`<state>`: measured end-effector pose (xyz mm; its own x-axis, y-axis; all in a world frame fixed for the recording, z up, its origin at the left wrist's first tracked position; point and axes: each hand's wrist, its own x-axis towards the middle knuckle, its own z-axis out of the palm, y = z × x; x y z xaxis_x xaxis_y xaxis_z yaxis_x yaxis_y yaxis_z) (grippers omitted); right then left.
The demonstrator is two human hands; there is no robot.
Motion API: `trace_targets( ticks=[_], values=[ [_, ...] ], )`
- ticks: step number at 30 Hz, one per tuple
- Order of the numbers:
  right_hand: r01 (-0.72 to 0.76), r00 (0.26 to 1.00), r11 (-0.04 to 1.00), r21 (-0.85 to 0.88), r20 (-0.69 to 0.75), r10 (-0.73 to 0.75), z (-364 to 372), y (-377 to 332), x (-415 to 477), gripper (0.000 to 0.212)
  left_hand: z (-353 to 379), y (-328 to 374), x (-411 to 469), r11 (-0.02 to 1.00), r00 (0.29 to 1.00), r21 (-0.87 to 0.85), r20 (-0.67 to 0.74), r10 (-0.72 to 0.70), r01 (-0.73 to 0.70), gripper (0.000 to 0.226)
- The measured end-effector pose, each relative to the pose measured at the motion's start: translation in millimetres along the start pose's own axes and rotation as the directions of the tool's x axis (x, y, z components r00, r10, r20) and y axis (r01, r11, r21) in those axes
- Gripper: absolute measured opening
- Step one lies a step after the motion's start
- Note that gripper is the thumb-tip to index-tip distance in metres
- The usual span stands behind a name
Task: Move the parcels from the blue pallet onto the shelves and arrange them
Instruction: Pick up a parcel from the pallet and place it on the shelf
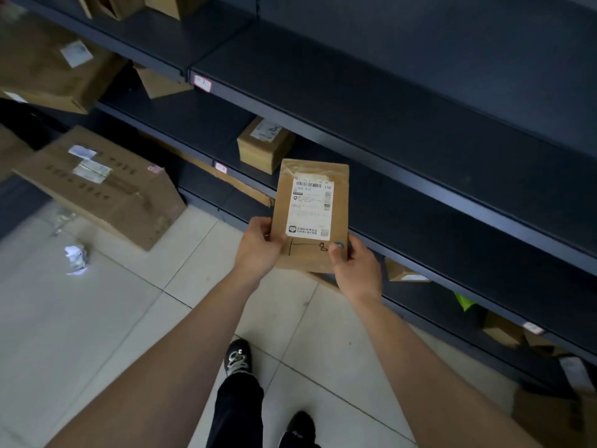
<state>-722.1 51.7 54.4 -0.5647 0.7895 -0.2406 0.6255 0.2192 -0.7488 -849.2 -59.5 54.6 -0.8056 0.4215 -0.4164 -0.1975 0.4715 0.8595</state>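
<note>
While standing before the dark shelves [420, 130], a person is holding a flat brown parcel [310, 215] in both hands.
The left hand [258, 245] is pinching the parcel's lower left edge, fingers curling round it; the right hand [353, 270] is gripping the lower right corner, its thumb pressing on the front beside a handwritten mark under the white label [310, 205]. The parcel is being held upright above the tiled floor [97, 318], in front of the shelf edges. A small box [263, 145] is sitting on a shelf just behind the parcel's top. A large carton [103, 189] is lying on the floor at left, crumpled paper [76, 258] lying near it.
</note>
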Motion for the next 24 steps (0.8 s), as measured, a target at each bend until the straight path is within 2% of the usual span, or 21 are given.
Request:
trace_targets(
  ticks=[9,12,24],
  values=[
    [-0.126,0.990,0.986,0.109,-0.044,0.131,73.4,-8.9,96.6,0.021,-13.0,-7.0,131.6,0.999,0.987,0.035,0.162,0.014,-0.020,0.027],
    [-0.148,0.987,0.980,0.131,-0.042,0.155,93.8,-2.7,131.6,0.025,-7.4,-14.1,172.6,0.998,0.984,0.057,0.177,0.021,-0.032,0.034],
    [0.035,0.985,0.978,0.206,-0.174,0.001,150.5,51.0,268.3,0.020,53.3,-51.3,317.6,0.970,0.963,0.062,0.153,0.223,-0.235,0.043]
  ],
)
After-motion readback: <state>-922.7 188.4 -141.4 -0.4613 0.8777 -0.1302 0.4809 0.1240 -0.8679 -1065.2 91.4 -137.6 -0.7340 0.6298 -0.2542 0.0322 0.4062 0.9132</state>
